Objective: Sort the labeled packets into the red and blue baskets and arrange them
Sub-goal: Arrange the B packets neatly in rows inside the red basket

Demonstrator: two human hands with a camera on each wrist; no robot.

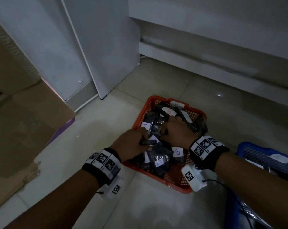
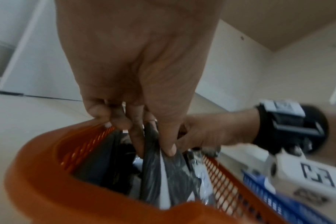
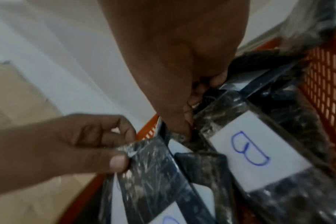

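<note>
Both hands work inside the red basket; the left hand pinches a dark packet; the right hand curls into the heap; B-labelled packets remain here, the blue basket beside it; sorting looks unfinished.

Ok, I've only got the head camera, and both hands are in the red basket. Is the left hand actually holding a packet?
Observer: Yes. In the left wrist view the left hand pinches a dark packet between thumb and fingers, over the red basket.
Operator: And the right hand's fingertips?
Observer: The right wrist view shows the right hand with its fingertips curled down among the packets. I cannot tell whether they grip one.
Operator: What's beside them?
Observer: A second packet, its white label marked with a blue B.
</note>
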